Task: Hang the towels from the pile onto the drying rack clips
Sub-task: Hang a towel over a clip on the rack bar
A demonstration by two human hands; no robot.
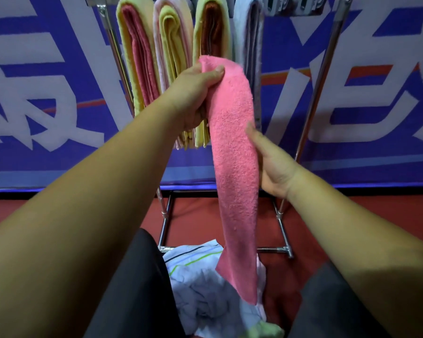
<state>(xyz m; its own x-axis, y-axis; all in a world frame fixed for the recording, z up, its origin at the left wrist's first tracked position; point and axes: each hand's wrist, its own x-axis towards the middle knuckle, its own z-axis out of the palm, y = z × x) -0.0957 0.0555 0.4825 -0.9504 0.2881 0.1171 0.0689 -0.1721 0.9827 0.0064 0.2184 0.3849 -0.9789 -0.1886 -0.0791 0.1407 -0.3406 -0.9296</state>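
Head view, step: pink towel (232, 142) held before drying rack (327, 57), unclipped.
Grip: left hand (195, 93) clamps top; right hand (271, 164) pinches side.
Next: lift top to rack's free clips (291, 6).

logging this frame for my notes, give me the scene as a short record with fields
held item: pink towel, hanging lengthwise
left hand: grips the towel's top end
right hand: holds its right edge midway, fingers hidden
drying rack: four folded towel bundles already hung
pile: crumpled towels on the floor below
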